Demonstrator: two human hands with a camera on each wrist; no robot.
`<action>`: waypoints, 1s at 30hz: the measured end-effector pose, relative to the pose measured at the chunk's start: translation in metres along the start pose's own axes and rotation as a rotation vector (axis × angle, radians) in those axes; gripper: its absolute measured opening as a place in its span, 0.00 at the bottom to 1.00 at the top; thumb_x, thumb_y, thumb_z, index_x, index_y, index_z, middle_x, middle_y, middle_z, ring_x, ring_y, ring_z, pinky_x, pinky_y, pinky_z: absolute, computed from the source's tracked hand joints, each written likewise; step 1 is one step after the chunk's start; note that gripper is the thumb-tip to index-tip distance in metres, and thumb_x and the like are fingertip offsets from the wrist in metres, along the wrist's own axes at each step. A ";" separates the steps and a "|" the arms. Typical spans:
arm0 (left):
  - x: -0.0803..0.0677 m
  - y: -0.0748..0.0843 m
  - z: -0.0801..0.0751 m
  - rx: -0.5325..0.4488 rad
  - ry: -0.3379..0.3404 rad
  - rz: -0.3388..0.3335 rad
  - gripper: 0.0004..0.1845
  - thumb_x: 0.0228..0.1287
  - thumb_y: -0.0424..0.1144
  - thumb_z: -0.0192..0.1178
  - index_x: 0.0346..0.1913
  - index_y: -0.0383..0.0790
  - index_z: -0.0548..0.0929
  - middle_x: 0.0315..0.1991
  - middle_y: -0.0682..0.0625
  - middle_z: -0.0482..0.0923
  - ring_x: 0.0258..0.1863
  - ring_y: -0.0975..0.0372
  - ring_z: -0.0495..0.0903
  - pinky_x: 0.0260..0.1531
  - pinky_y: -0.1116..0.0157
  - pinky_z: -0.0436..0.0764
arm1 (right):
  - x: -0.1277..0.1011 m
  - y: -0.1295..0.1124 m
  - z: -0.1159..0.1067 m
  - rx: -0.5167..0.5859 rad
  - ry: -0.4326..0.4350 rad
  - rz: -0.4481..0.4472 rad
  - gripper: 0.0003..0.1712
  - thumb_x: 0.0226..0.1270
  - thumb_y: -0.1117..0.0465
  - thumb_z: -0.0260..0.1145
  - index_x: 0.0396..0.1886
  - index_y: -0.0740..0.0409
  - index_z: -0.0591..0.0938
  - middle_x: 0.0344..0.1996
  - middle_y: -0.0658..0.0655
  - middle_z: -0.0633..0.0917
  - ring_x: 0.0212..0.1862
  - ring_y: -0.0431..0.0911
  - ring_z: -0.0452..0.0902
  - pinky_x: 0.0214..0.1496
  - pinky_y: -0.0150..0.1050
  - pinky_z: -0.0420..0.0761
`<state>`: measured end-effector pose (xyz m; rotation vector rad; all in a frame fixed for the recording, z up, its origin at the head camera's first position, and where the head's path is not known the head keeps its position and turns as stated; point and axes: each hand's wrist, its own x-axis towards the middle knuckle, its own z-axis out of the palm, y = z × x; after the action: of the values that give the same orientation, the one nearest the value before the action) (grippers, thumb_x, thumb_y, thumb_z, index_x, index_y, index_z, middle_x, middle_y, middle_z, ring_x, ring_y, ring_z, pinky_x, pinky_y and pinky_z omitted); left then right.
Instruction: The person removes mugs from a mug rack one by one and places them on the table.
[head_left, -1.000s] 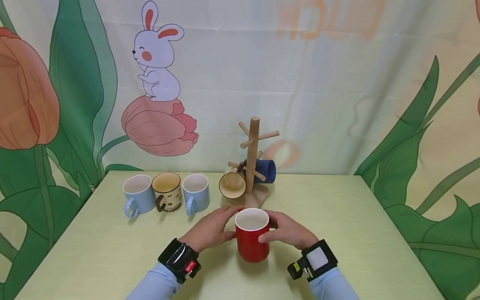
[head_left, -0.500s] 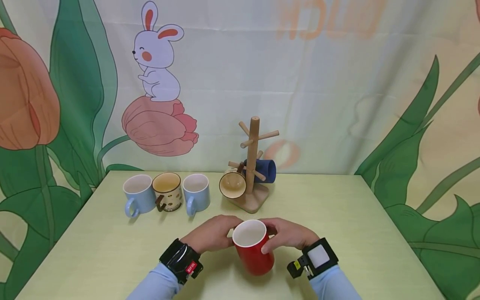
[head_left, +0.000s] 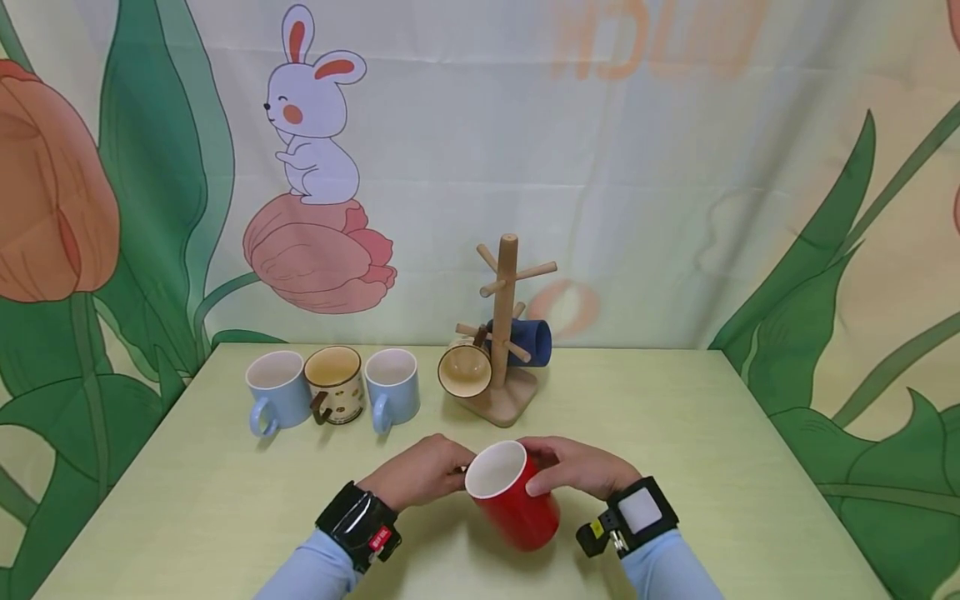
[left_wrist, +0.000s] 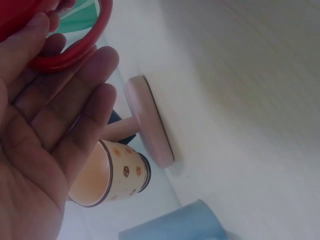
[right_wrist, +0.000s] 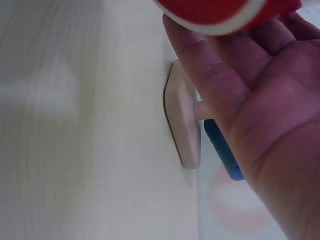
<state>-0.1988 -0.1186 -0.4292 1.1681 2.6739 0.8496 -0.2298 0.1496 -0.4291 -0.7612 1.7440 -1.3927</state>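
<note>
Red mug (head_left: pixel 517 504) is at front centre, over the counter (head_left: pixel 675 450), tilted with its mouth to the person's left and looking lifted. Both hands are on it: right hand (head_left: pixel 581 467) grips the side, thumb in front, other fingers mostly behind; left hand (head_left: pixel 420 473) is at the handle, thumb and fingers around it, but how firmly I can't tell.

Risks, my judgement: glazed wall looks smooth, so the mug could slip or twist if the right hand eases off while the left has only a light hold on the handle. More tilt could knock the base on the counter. Pushed far forward, it could bump the wooden mug rack (head_left: pixel 504 333) or the cream mug (head_left: pixel 465 372) hanging on it; the dark blue mug (head_left: pixel 531 342) hangs farther back, on the other side of the post.

Views: left wrist shows the red handle (left_wrist: pixel 65 61), not clear from the head view, plus the cream mug's spotted outside. Right wrist catches what looks like the white foot ring (right_wrist: pixel 220 29) under the red mug, hidden from above. Only head gets the full row of three standing mugs (head_left: pixel 337 392).
</note>
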 end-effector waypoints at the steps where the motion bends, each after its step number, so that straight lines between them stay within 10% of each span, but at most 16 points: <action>1: 0.000 0.000 0.001 -0.004 0.001 -0.002 0.05 0.64 0.34 0.66 0.33 0.48 0.86 0.24 0.65 0.74 0.25 0.71 0.69 0.27 0.71 0.69 | -0.001 0.001 -0.001 0.000 0.009 0.000 0.40 0.63 0.52 0.68 0.69 0.69 0.68 0.54 0.58 0.80 0.55 0.50 0.76 0.60 0.44 0.75; 30: -0.013 -0.003 -0.003 -0.210 0.098 -0.203 0.05 0.66 0.43 0.66 0.37 0.47 0.89 0.26 0.55 0.83 0.23 0.67 0.76 0.23 0.69 0.75 | -0.003 0.006 -0.004 0.006 0.327 -0.034 0.31 0.77 0.53 0.58 0.70 0.66 0.69 0.63 0.64 0.76 0.60 0.56 0.76 0.63 0.55 0.73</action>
<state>-0.1926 -0.1312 -0.4301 0.8145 2.6398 1.1433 -0.2313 0.1557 -0.4342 -0.5856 1.9796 -1.6166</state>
